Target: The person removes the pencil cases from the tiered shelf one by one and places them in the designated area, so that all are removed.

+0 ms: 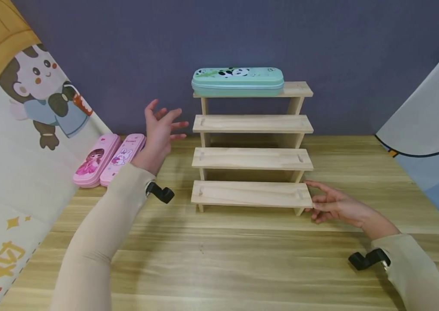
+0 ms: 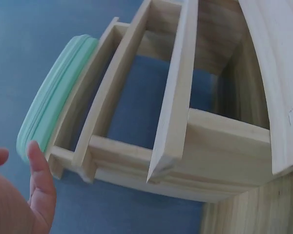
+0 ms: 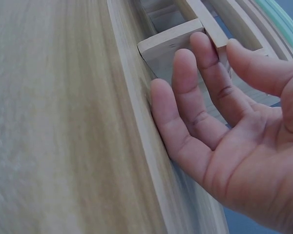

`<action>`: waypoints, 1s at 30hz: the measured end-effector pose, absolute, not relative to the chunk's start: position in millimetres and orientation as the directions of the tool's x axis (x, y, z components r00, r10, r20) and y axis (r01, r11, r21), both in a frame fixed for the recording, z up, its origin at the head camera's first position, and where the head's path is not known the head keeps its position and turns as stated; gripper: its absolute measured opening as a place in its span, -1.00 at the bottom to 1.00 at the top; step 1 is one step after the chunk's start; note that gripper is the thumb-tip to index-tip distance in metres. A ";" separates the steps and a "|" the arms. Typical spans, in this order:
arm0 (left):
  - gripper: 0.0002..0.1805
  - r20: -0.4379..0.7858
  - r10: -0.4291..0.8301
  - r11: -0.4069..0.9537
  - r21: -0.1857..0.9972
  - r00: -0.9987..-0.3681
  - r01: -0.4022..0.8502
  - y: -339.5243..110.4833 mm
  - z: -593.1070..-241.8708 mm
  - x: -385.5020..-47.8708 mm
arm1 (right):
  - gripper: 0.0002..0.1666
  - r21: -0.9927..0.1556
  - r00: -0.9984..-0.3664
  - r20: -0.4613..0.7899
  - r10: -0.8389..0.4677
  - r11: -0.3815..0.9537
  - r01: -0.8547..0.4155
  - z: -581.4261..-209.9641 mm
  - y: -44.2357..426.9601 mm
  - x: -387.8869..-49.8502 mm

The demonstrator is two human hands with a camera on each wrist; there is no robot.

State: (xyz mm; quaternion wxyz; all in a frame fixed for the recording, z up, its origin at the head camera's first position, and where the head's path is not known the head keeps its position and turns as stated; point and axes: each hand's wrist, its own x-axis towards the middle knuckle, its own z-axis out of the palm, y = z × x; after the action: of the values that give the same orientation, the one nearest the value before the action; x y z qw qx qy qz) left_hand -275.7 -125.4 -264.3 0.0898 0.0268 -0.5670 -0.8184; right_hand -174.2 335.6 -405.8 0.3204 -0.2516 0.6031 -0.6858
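Note:
A pale wooden display rack (image 1: 252, 193) with stepped shelves stands on the table against the back wall. On its top shelf lies a mint-green pencil case (image 1: 237, 82) with a panda picture, set toward the left end. My right hand (image 1: 336, 206) is at the right end of the lowest shelf, the shelf's corner between thumb and index finger. In the right wrist view, the other fingers (image 3: 185, 78) curve loosely beside the rack. Raised left of the rack, my left hand (image 1: 159, 134) has its fingers spread and holds nothing.
Two pink pencil cases, one with a doll picture (image 1: 96, 160) and one with a rabbit (image 1: 123, 158), lie side by side at the left, partly behind my left forearm. A dark wall (image 1: 343, 65) closes the back; printed panels flank both sides.

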 end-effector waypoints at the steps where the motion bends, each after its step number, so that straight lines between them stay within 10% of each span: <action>1: -0.16 0.062 -0.159 -0.332 0.937 -0.985 0.112 -121.3 -262.6 -277.4 | -0.22 -0.988 -0.667 -0.039 -0.744 -0.071 0.137 -405.7 335.9 -174.2; 30: -0.05 0.040 0.043 -0.296 0.955 -0.998 0.026 -67.3 -223.0 -334.6 | -0.21 -0.989 -0.677 -0.047 -0.735 -0.061 0.134 -404.4 334.9 -173.9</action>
State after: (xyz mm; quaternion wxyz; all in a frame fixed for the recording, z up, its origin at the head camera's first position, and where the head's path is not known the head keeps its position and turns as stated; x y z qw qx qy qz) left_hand -334.6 -67.3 -223.0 -0.0055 -0.0290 -0.5931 -0.8046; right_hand -173.9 334.9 -404.4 0.3171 -0.2470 0.6075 -0.6851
